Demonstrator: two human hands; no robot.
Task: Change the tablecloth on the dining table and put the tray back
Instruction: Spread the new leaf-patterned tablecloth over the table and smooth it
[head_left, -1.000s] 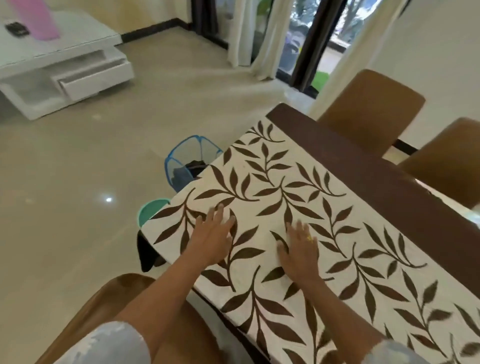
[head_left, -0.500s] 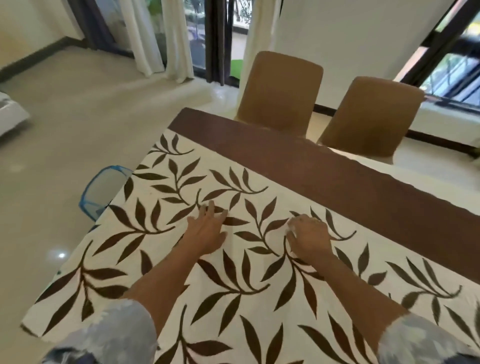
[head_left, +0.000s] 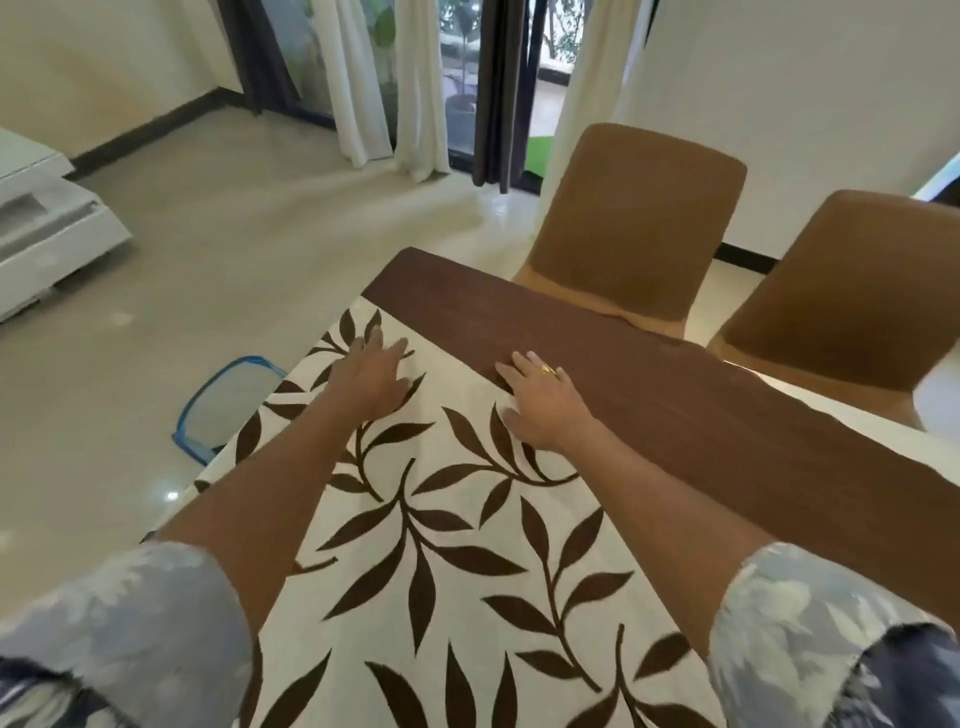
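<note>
A cream tablecloth (head_left: 467, 519) with brown leaf prints and a wide dark brown border (head_left: 649, 395) lies spread over the dining table. My left hand (head_left: 371, 379) rests flat on the cloth near its far left corner, fingers spread. My right hand (head_left: 540, 405), with a gold ring, lies flat where the leaf pattern meets the brown border. Neither hand holds anything. No tray is in view.
Two brown chairs (head_left: 628, 223) (head_left: 841, 306) stand along the table's far side. A blue-rimmed mesh basket (head_left: 228, 400) sits on the floor by the table's left end. A white low cabinet (head_left: 47, 223) stands at far left, curtains and glass doors behind.
Both hands have slid forward across the cloth toward the far edge, the right one reaching the brown border. My view has swung right and up.
</note>
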